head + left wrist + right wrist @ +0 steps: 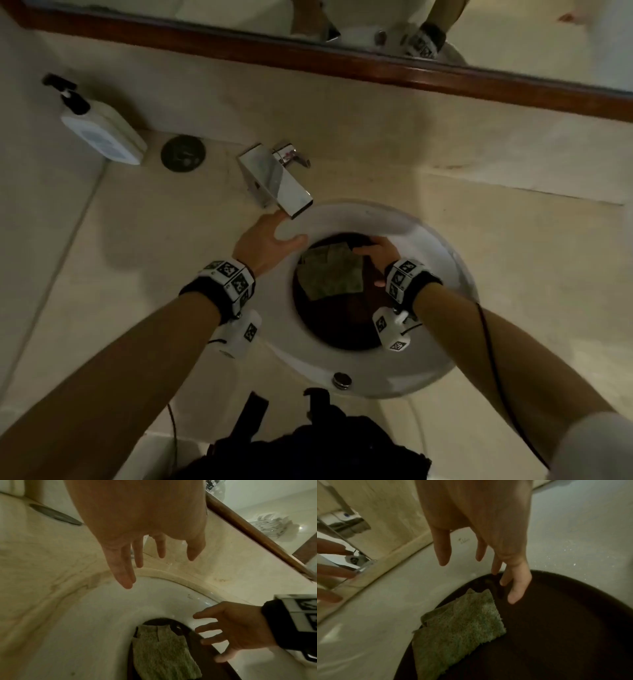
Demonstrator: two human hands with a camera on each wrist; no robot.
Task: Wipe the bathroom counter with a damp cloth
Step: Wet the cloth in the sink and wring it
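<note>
A green folded cloth (pixel 329 272) lies flat on the dark bottom of the white round sink (pixel 442 270); it shows again as the cloth (pixel 163 651) and the cloth (pixel 458 627). My right hand (pixel 378 258) reaches into the basin beside the cloth's right edge, fingers spread and straight, holding nothing; its fingers (pixel 515 588) hang above the dark bottom. My left hand (pixel 270 240) hovers open over the sink's far-left rim, just below the tap spout, fingers (pixel 125 574) straight. The beige stone counter (pixel 137 274) surrounds the sink.
A chrome tap (pixel 277 178) with a lever stands behind the sink. A white pump bottle (pixel 102 130) and a dark round disc (pixel 184 153) sit at the back left. A wood-framed mirror (pixel 376 65) runs along the wall. A dark bag (pixel 308 448) hangs at the counter's front.
</note>
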